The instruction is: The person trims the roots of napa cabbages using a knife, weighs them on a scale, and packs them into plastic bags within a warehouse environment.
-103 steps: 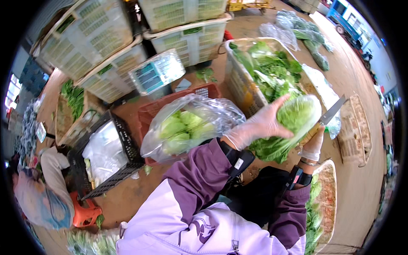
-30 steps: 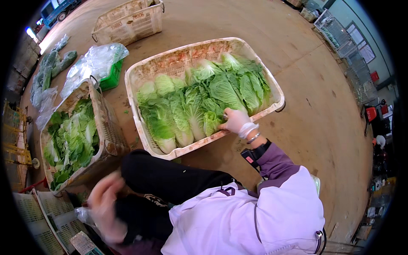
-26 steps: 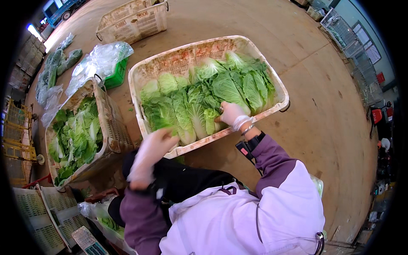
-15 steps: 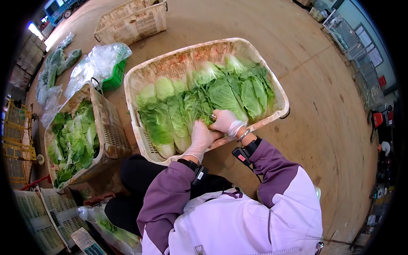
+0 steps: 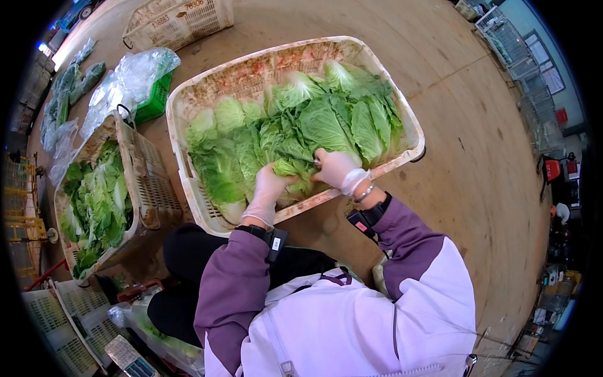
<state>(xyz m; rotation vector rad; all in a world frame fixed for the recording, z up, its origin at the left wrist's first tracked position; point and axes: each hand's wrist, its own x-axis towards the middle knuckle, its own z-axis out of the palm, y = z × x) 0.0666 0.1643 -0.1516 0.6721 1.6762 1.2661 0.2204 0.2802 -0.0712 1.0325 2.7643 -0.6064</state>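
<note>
A large cream plastic crate [image 5: 207, 88] on the floor in front of me holds several green cabbage heads. My left hand [image 5: 269, 188], in a thin white glove, grips a cabbage head [image 5: 291, 164] near the crate's front edge. My right hand [image 5: 336, 168], also gloved, holds the same head from its right side. Both hands are closed around its leaves. My purple sleeves with black wrist straps reach in from below.
A tilted wicker-like basket [image 5: 147, 182] full of loose green leaves stands at the left. Clear plastic bags [image 5: 129, 78] and a small green basket [image 5: 154, 103] lie beyond it. Another empty crate [image 5: 179, 22] sits at the top. White crates [image 5: 69, 320] are stacked bottom left.
I turned from the bagged cabbages to the big crate. My left hand came up from my lap and joined my right hand on a cabbage head.
</note>
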